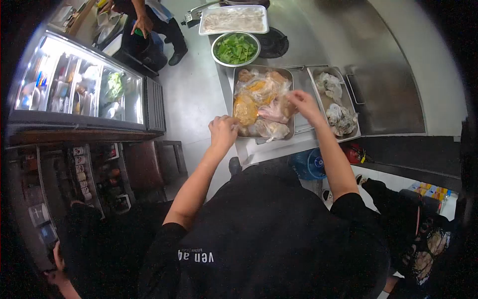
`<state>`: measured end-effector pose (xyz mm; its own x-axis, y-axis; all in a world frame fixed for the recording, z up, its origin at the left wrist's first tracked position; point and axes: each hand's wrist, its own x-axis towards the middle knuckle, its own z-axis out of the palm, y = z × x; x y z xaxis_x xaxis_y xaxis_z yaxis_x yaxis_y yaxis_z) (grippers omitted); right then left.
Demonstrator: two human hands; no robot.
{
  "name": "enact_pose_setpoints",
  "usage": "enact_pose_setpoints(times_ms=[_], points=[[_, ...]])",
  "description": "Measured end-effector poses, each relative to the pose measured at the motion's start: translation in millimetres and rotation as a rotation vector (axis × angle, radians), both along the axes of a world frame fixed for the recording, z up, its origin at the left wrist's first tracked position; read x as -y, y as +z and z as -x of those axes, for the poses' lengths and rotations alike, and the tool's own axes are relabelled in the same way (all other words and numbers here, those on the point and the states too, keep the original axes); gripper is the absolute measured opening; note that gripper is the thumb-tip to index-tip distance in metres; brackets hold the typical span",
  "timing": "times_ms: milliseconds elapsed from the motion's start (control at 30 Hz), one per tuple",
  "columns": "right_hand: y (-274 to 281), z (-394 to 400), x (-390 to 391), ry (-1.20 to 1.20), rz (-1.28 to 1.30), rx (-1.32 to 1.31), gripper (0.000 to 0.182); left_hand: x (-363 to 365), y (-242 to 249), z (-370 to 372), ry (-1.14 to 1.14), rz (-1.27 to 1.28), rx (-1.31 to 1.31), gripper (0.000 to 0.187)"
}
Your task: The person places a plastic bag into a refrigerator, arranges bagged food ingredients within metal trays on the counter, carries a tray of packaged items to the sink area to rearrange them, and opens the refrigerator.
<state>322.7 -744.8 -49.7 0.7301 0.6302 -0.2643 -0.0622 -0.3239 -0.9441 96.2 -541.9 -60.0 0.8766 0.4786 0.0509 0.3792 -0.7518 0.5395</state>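
In front of me a metal tray point(293, 79) holds several clear plastic bags of food. An orange-yellow bag point(245, 109) lies at its left, a bag with pinkish contents point(275, 110) at the middle right, and a pale bag point(272, 129) nearest me. My left hand point(224, 131) is at the tray's near left side, its fingers curled over the rim beside the orange-yellow bag. At the right side, my right hand point(304, 105) has its thumb and fingers pinched at the edge of a clear plastic bag point(286, 104); the fingertips are partly hidden.
Beyond the tray stand a bowl of chopped greens point(236, 49) and a white tray point(234, 20). A second metal tray point(356, 130) with bags is at the right. A lit display fridge point(84, 82) stands left. A blue water bottle point(309, 164) is below the counter. Other people are nearby.
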Motion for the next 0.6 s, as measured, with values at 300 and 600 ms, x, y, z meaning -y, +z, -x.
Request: enact_pose_setpoints(times_ms=[300,600], points=[[-33,91,-37,0.481,0.124,0.912,0.03,-2,4,-2,-0.011,0.11,0.082,0.021],[-25,30,-64,0.31,0.257,0.565,0.019,12,0,9,-0.105,0.131,0.13,0.023]])
